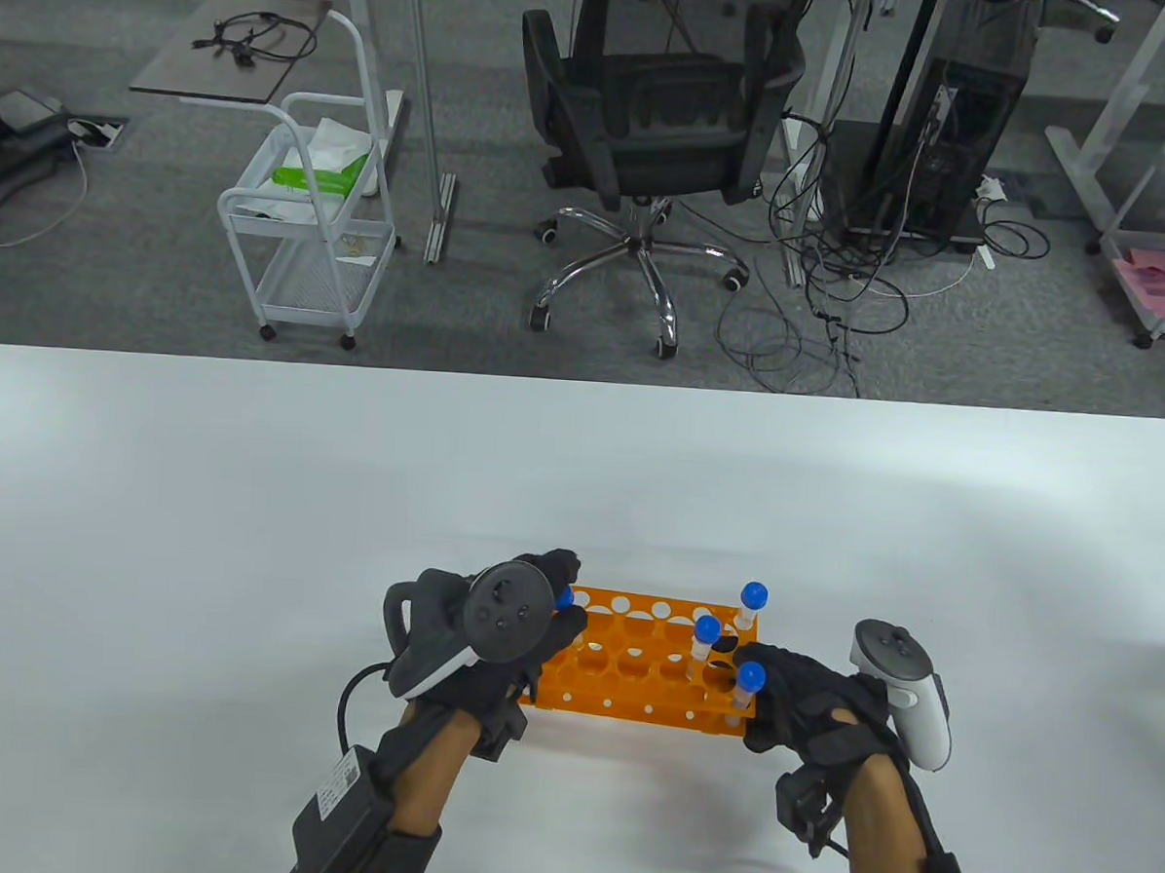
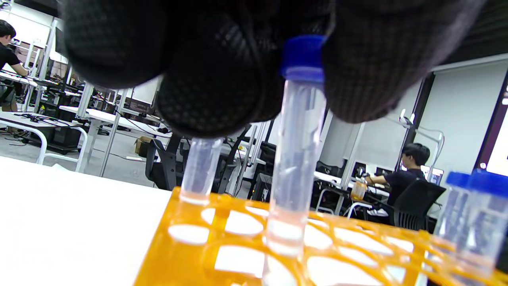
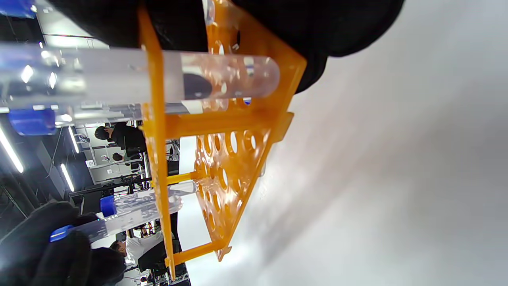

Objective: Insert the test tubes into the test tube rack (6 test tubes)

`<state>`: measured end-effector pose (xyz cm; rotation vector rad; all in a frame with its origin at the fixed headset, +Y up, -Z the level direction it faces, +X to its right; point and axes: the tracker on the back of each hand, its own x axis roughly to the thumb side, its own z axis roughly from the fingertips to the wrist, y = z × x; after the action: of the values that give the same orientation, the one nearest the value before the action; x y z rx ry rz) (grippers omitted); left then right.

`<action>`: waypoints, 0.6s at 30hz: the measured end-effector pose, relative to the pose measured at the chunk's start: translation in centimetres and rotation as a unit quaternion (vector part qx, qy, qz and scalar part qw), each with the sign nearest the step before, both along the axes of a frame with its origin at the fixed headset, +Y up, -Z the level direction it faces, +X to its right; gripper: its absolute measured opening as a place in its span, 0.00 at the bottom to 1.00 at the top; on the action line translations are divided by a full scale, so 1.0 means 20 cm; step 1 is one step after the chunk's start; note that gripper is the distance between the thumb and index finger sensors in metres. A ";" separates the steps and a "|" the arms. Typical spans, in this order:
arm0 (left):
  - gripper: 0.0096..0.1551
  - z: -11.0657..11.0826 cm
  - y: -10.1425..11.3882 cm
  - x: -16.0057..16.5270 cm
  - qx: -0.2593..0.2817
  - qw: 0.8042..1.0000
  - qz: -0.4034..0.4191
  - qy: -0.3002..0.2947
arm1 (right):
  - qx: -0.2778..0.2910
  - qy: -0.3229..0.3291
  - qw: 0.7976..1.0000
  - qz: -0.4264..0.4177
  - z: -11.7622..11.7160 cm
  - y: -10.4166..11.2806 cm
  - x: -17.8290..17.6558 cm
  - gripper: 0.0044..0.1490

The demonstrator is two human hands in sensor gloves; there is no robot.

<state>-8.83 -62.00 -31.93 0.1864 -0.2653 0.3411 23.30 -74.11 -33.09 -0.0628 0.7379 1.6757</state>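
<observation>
An orange test tube rack [image 1: 628, 688] stands on the white table [image 1: 246, 536]. My left hand [image 1: 562, 606] is at its left end and pinches the blue cap of a clear test tube [image 2: 295, 159] that stands in a rack hole [image 2: 283, 238]. A second tube [image 2: 200, 167] stands in the hole behind it, its top hidden under my fingers [image 2: 222, 91]. Three blue-capped tubes [image 1: 707, 630] stand at the right end. My right hand [image 1: 774, 695] grips the rack's right end; one of its tubes [image 3: 222, 77] shows in the right wrist view.
The table's far edge [image 1: 585, 383] lies well beyond the rack. An office chair [image 1: 648, 118] and a white cart [image 1: 311, 227] stand on the floor past it. Several rack holes [image 1: 635, 644] in the middle hold no tube.
</observation>
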 end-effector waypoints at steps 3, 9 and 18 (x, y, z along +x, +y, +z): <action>0.32 -0.01 -0.02 0.03 -0.009 1.000 -0.016 -0.004 | 0.000 -0.001 1.000 0.000 0.00 0.00 0.00 0.33; 0.32 -0.01 -0.04 0.05 -0.016 1.000 -0.024 -0.008 | 0.000 -0.002 1.000 0.000 0.00 0.00 0.00 0.33; 0.32 -0.01 -0.06 0.06 -0.028 0.999 -0.033 -0.010 | -0.001 -0.004 1.000 0.001 0.00 0.00 0.00 0.33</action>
<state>-7.54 -63.19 -32.19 0.1195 -0.2816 0.2837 23.40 -74.14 -33.08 -0.0707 0.7337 1.6758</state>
